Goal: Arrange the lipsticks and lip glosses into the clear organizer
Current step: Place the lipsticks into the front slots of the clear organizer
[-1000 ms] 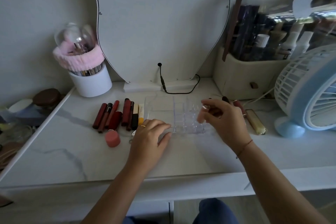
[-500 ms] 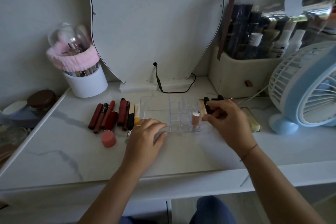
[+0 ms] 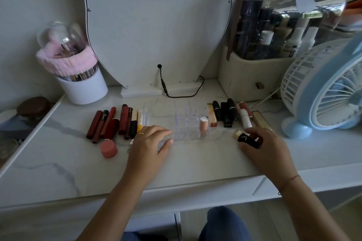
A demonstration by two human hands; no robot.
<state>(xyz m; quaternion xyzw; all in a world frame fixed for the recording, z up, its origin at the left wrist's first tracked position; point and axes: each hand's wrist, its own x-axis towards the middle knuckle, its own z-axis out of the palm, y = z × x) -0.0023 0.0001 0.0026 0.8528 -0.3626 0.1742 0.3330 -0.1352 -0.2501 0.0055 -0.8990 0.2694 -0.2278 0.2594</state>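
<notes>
The clear organizer (image 3: 182,111) sits mid-table with one pink lip gloss (image 3: 204,125) standing upright in its front right slot. My left hand (image 3: 150,143) rests flat against the organizer's front left edge. My right hand (image 3: 264,148) grips a black lipstick with a gold end (image 3: 243,138) lying just right of the organizer. A row of red and dark lip glosses (image 3: 111,123) lies left of the organizer. More lipsticks (image 3: 227,113) lie in a row to its right.
A pink round cap (image 3: 108,148) lies near the left row. A white brush cup with a pink band (image 3: 82,82) stands back left. A mirror base with a black cable (image 3: 166,90), a beige cosmetics case (image 3: 250,76) and a blue fan (image 3: 329,92) stand behind.
The pink lip gloss now stands in the organizer. My right hand moved back toward me from the right row and holds a black and gold lipstick. My left hand stayed at the organizer.
</notes>
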